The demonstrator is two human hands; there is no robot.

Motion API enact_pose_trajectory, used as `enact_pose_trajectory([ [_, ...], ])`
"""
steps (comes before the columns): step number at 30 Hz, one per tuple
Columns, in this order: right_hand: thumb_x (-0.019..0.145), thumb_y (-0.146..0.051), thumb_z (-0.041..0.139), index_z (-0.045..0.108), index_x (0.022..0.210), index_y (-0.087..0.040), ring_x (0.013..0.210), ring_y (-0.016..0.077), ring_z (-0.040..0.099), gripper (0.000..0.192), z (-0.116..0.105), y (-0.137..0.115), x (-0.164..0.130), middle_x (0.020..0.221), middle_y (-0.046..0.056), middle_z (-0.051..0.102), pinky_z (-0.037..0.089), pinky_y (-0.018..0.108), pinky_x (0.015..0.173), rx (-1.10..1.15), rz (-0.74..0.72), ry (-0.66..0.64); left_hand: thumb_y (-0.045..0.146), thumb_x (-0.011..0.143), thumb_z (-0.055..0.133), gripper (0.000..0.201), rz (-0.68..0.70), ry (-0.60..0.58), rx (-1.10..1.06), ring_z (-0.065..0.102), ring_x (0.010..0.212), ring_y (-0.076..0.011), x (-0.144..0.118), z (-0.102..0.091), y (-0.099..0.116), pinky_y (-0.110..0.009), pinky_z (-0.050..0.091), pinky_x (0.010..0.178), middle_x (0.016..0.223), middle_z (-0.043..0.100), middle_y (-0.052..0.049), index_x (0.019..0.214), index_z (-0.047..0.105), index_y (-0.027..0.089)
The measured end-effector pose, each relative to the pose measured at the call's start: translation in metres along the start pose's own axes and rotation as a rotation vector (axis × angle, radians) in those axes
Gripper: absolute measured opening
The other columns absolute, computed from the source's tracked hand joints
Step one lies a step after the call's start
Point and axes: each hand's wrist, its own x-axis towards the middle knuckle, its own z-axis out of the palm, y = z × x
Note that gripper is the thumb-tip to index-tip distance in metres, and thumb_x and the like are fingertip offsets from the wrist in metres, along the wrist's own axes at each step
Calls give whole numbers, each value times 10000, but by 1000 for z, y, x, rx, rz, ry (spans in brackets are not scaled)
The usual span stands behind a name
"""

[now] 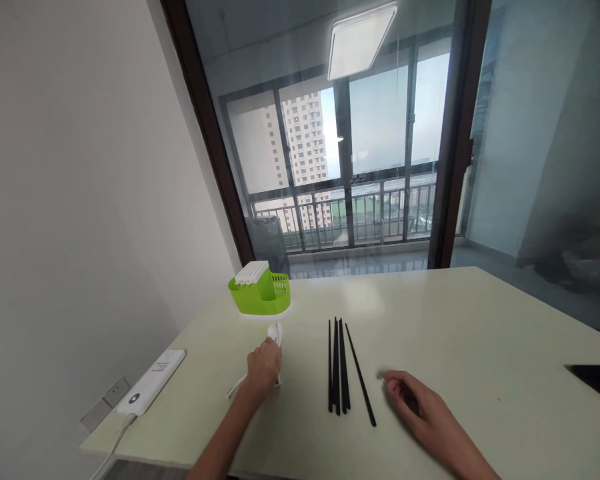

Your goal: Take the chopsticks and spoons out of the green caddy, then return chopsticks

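My left hand (263, 369) rests on the pale table (455, 320) with its fingers curled over white spoons (274, 332) that lie just in front of a green and white cutlery holder (261, 292). Whether the hand grips the spoons I cannot tell for sure; the fingers lie closed on them. Several black chopsticks (341, 363) lie side by side in the middle of the table. My right hand (420, 403) lies flat on the table to the right of the chopsticks, fingers loosely apart, holding nothing.
A white power bank (151, 382) with a cable lies near the table's left edge, beside the white wall. A dark flat object (597, 380) sits at the right edge. Behind the table is a glass door to a balcony.
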Motion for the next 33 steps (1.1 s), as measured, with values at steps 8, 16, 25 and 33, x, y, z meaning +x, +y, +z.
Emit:
enact_pose_trajectory([
  [8, 959, -551, 495, 644, 1113, -244, 821, 194, 639, 374, 1, -2, 1, 936, 42, 709, 489, 297, 759, -21, 13, -19, 99, 969, 378, 332, 88, 11, 25, 669, 1127, -299, -7, -9, 18, -362, 497, 896, 1186, 674, -211, 1248, 558, 104],
  [16, 951, -601, 499, 642, 1105, -240, 865, 212, 642, 419, 0, -8, 2, 957, 56, 711, 492, 315, 785, 54, 46, -39, 81, 964, 320, 363, 166, 31, 0, 697, 1019, -275, -23, -23, 38, -369, 526, 850, 1177, 657, -205, 1266, 521, 104],
  [25, 823, -687, 668, 336, 1511, -322, 1147, 248, 657, 847, 20, -87, 47, 1297, 51, 677, 489, 383, 1027, 765, 307, -22, 115, 992, 355, 316, 617, 158, -63, 683, 998, -259, -82, -48, 110, -325, 558, 771, 1158, 616, -134, 1249, 529, 172],
  [33, 805, -586, 735, 418, 1449, -324, 998, 253, 717, 764, 31, -104, 67, 1022, 10, 728, 585, 349, 823, 1108, 283, 94, 254, 996, 382, 412, 667, 20, -685, 655, 1079, -305, -77, -55, 124, -408, 508, 909, 1286, 611, -199, 1395, 412, 155],
])
